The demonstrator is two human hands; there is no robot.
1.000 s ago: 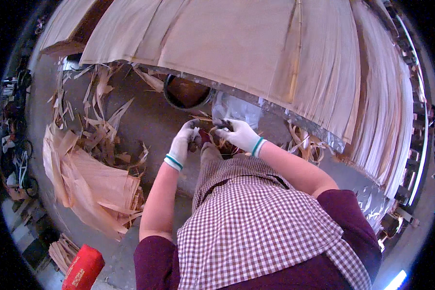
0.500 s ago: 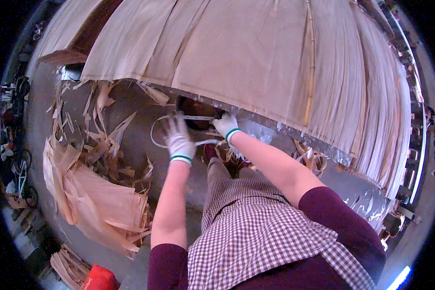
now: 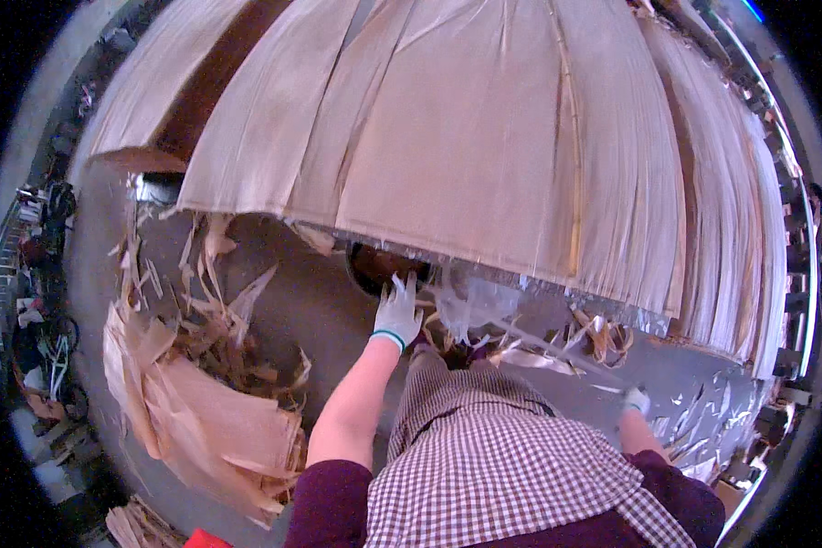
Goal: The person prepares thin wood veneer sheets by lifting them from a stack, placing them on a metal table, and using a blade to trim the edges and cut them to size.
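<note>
Apron of brown-and-white checked cloth (image 3: 502, 466) worn, presumably as protection. White-gloved right hand (image 3: 637, 399) held far out to side, blurred; finger state cannot be told. Long, thin, pale strip (image 3: 571, 357), blurred, extended over floor toward that hand, apparently drawn out straight by it. White-gloved left hand (image 3: 399, 309) held forward, fingers spread, nothing visibly gripped, just beside dark round-rimmed container (image 3: 353, 271). Beyond, broad pale wood-veneer stack (image 3: 466, 155); slender yellow bamboo-like pole (image 3: 575, 183) laid lengthwise on top, perhaps as weight.
</note>
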